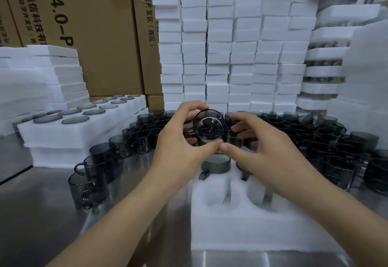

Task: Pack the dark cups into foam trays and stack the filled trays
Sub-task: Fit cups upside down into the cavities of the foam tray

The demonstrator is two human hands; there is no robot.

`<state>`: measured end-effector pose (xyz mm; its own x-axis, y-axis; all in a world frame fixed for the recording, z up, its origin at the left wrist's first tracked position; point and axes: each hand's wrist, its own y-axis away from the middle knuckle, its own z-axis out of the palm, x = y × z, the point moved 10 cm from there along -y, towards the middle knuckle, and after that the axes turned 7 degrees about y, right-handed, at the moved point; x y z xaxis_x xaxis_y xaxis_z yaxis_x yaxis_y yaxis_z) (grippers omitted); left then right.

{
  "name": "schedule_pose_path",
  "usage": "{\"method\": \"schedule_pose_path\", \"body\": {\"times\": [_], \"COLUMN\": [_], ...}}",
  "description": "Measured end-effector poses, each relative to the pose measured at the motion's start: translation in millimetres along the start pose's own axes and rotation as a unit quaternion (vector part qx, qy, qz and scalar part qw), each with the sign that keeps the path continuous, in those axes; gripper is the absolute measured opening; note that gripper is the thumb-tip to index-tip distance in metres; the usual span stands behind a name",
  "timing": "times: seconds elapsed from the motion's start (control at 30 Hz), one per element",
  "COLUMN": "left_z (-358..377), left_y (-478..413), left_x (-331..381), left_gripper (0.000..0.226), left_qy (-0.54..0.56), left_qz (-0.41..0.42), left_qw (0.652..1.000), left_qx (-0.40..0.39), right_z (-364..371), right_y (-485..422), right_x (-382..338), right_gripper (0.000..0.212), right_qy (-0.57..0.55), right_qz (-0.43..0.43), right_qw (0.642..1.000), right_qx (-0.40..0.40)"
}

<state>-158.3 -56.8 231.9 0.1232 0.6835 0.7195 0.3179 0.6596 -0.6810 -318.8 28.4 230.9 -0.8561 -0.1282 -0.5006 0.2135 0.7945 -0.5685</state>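
Packing step: the left hand (178,140) grips a tilted dark cup (209,125) above the foam tray (241,224), past a seated cup (216,163), while the right hand (252,147) hovers loose-fingered beside it, contact unclear; next it likely needs turning and lowering into an empty pocket.

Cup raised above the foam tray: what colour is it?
The cup is translucent smoky grey, best seen in the head view.

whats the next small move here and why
Probably level the cup and lower it into an empty pocket of the tray. The left hand holds it tilted above the tray, with the right hand close beside. A seated cup already fills a far pocket, and the nearer ones are empty.
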Motion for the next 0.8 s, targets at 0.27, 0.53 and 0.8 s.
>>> {"method": "schedule_pose_path", "body": {"times": [0.27,0.53,0.8], "left_z": [2,-9,21], "left_y": [5,1,12], "left_x": [15,9,-32], "left_gripper": [0.063,0.049,0.059], "left_qy": [-0.039,0.037,0.315], "left_qz": [0.06,0.006,-0.29], "left_qw": [0.997,0.998,0.903], "left_qx": [0.0,0.049,-0.039], "right_z": [-5,-22,-12], "right_y": [4,8,13], "right_x": [-16,-25,-39], "right_gripper": [0.045,0.063,0.073], "right_qy": [0.002,-0.016,0.012], "right_qz": [-0.059,-0.085,-0.129], "right_qw": [0.998,0.993,0.991], "right_qx": [0.021,0.079,0.025]}}
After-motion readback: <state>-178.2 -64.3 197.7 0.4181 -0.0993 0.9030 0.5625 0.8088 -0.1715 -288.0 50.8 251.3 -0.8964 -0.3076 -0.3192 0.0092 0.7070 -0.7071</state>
